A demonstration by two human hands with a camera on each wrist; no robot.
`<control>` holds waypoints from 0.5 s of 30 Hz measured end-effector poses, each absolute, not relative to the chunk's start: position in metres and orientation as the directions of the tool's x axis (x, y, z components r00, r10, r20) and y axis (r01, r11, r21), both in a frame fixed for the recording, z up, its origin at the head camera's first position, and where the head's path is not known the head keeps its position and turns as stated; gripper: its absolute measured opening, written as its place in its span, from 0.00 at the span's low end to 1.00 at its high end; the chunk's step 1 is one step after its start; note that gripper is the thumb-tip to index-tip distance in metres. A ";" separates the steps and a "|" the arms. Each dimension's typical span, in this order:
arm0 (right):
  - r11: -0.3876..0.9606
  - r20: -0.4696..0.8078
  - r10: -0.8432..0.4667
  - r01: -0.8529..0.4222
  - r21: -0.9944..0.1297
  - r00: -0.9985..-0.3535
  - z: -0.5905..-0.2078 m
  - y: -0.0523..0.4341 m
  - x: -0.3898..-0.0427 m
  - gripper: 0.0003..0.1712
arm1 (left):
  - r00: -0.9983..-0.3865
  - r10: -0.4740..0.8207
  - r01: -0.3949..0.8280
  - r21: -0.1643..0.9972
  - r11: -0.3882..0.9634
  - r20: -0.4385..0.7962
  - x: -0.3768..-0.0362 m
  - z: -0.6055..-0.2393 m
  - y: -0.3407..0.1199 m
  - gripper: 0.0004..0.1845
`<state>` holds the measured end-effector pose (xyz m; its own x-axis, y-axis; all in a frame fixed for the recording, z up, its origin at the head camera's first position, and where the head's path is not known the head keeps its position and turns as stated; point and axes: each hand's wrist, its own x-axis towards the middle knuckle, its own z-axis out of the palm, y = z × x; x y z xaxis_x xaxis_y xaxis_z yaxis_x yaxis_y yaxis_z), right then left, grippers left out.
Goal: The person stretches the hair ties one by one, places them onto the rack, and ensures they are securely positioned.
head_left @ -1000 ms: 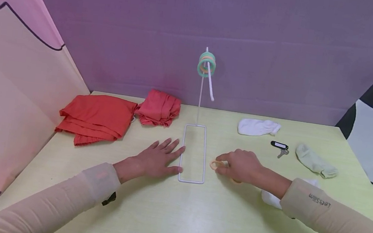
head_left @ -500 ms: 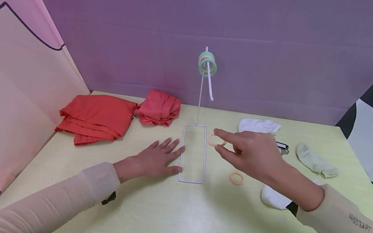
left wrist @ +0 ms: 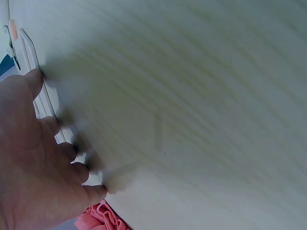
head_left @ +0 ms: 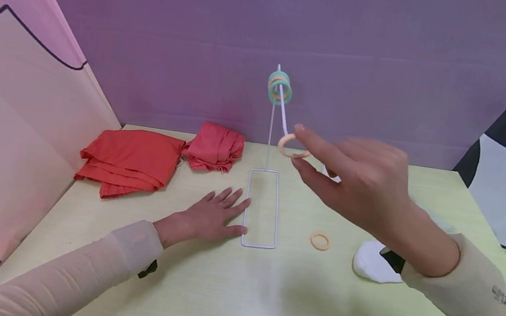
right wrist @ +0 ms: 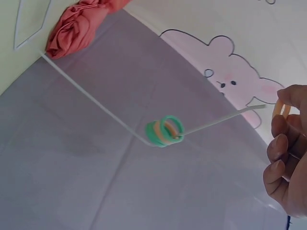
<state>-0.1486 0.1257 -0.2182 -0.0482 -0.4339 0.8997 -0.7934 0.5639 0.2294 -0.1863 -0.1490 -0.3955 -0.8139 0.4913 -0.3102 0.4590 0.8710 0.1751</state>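
Between thumb and forefinger my right hand (head_left: 364, 179) pinches an orange ring (head_left: 285, 150), raised close to the free tip of the white wire stand's arm (head_left: 283, 111). In the right wrist view a small gap shows between that tip and the held ring (right wrist: 277, 109). Several green and orange rings (head_left: 280, 88) hang at the arm's inner end, by the upright. My left hand (head_left: 212, 217) lies flat with fingers spread, its fingertips at the left side of the stand's rectangular wire base (head_left: 258, 246). A second orange ring (head_left: 320, 241) lies on the table right of the base.
Two red folded cloths (head_left: 131, 161) (head_left: 215, 146) lie at the back left. A white sock (head_left: 375, 262) sits under the right forearm, which hides things behind it. A purple backdrop (head_left: 188, 66) rises behind the table.
My right hand has lifted the orange ring off the table, up and forward to the stand's arm tip. The other orange ring came into view. My left hand has stayed put.
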 end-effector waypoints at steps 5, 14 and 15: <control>0.611 0.887 -0.456 -0.752 0.248 -0.078 -0.225 0.119 -0.172 0.19 | -0.812 0.495 0.462 0.177 0.869 -0.310 -0.187 -0.397 -0.150 0.43; 0.678 0.868 -0.480 -0.682 0.276 -0.125 -0.224 0.108 -0.206 0.16 | -0.811 0.498 0.464 0.180 0.867 -0.306 -0.187 -0.396 -0.151 0.42; 0.685 0.864 -0.486 -0.672 0.281 -0.133 -0.224 0.107 -0.209 0.16 | -0.812 0.498 0.464 0.182 0.867 -0.305 -0.186 -0.396 -0.151 0.42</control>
<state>-0.2091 0.1069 -0.2240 -0.1332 -0.4856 0.8640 -0.6724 0.6847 0.2812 -0.1865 -0.1505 -0.3961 -0.8115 0.4983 -0.3052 0.4640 0.8670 0.1815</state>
